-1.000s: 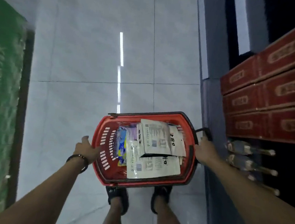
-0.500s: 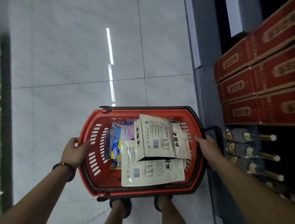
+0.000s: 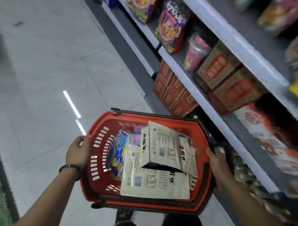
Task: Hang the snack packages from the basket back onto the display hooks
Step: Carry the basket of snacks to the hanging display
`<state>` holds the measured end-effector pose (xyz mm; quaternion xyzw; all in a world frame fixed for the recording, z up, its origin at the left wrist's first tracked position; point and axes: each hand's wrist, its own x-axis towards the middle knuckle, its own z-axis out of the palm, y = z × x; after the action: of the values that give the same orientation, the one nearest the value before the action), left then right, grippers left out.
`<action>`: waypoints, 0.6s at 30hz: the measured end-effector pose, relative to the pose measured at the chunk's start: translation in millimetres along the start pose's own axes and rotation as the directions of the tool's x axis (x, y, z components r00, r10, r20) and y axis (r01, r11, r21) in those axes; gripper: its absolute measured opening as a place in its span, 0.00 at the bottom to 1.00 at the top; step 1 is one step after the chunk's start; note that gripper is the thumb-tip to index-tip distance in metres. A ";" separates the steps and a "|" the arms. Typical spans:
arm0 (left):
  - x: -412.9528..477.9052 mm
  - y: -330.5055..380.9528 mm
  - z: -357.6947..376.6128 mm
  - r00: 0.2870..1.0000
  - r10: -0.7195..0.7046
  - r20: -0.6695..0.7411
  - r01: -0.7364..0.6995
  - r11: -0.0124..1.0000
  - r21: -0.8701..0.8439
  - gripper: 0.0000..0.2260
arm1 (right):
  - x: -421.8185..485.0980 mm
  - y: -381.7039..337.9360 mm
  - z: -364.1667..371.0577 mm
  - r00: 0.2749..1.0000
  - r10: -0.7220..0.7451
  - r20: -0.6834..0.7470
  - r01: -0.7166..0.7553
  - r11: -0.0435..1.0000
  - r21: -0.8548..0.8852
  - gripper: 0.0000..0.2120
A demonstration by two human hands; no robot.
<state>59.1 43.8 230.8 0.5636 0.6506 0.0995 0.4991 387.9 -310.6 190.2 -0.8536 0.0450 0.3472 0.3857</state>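
Red plastic rim fills both grips: the left hand (image 3: 79, 153) curls over the basket (image 3: 162, 119) at nine o'clock, the right hand (image 3: 216, 160) at three. Between them lie the snack packs, and the top beige pack (image 3: 166, 150) runs eleven to five, nearer the right hand. Shelves (image 3: 198, 97) stand at two o'clock, with no hooks in view.

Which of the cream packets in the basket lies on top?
The farther cream packet, tilted with its dark bottom fold showing; it overlaps the nearer flat packet, which lies level beneath it.
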 end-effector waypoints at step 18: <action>-295.0 110.5 150.2 0.756 0.294 0.585 -0.409 0.910 0.071 0.15 | -346.0 246.7 -203.5 0.757 0.565 -0.329 -0.174 0.659 0.732 0.17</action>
<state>204.1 -228.8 393.4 0.7261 0.3628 -0.0426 0.5825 155.3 -689.4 346.5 -0.6907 0.4502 0.1319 0.5503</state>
